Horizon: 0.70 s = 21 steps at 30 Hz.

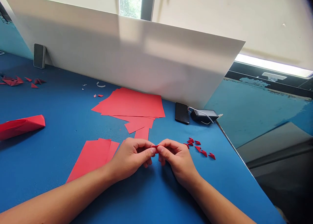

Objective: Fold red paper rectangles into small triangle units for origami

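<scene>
left hand (129, 158), right hand (177, 162) pinch tiny red paper fold (154, 147); loose pinch risks dropping it among red paper triangles (198, 148) by right hand.

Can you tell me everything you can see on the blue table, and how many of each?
table top: one, blue, under everything
board: one, white, standing at the back
paper sheets: several, red, piled by the board
paper strips: several, red, left of the hands
folded paper: one, red, at the left edge
paper triangles: several, red, right of the hands
paper scraps: several, red, far left
phone: one, black, near the board
charger box: one, black, white cable
phone-like slab: one, grey, leaning on the board
tiny folded piece: one, red, between the hands
left hand grip: one, pinching the piece
right hand grip: one, pinching the piece
</scene>
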Motion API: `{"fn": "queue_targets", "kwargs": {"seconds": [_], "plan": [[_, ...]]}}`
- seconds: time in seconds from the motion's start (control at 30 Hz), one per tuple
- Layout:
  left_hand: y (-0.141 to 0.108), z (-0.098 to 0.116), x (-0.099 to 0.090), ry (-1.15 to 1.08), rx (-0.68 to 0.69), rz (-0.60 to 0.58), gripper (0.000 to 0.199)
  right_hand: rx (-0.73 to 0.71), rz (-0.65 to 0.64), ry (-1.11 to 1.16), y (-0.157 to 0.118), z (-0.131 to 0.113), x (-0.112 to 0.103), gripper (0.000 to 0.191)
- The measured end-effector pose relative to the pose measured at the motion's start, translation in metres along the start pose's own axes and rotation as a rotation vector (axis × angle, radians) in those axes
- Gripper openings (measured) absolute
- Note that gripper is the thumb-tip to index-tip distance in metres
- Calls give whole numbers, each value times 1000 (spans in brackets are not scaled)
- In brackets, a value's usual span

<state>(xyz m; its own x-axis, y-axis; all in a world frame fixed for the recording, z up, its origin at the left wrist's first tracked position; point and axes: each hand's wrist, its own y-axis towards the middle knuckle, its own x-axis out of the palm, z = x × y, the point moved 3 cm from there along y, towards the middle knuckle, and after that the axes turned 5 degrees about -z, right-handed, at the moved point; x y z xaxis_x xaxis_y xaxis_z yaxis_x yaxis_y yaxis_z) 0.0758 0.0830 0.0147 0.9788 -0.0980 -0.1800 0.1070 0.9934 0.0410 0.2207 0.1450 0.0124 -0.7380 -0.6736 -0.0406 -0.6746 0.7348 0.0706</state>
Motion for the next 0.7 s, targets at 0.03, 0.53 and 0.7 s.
{"fn": "queue_targets", "kwargs": {"seconds": [0.03,0.53,0.7], "plan": [[0,0,0,-1,-2,1,26,-2,-1,-2,0,0,0,18],[0,-2,1,-17,-5,105,22,-81,24,-73,-3,6,4,17],[-1,0,0,-49,-23,177,21,-56,-6,-57,-4,5,7,16]]}}
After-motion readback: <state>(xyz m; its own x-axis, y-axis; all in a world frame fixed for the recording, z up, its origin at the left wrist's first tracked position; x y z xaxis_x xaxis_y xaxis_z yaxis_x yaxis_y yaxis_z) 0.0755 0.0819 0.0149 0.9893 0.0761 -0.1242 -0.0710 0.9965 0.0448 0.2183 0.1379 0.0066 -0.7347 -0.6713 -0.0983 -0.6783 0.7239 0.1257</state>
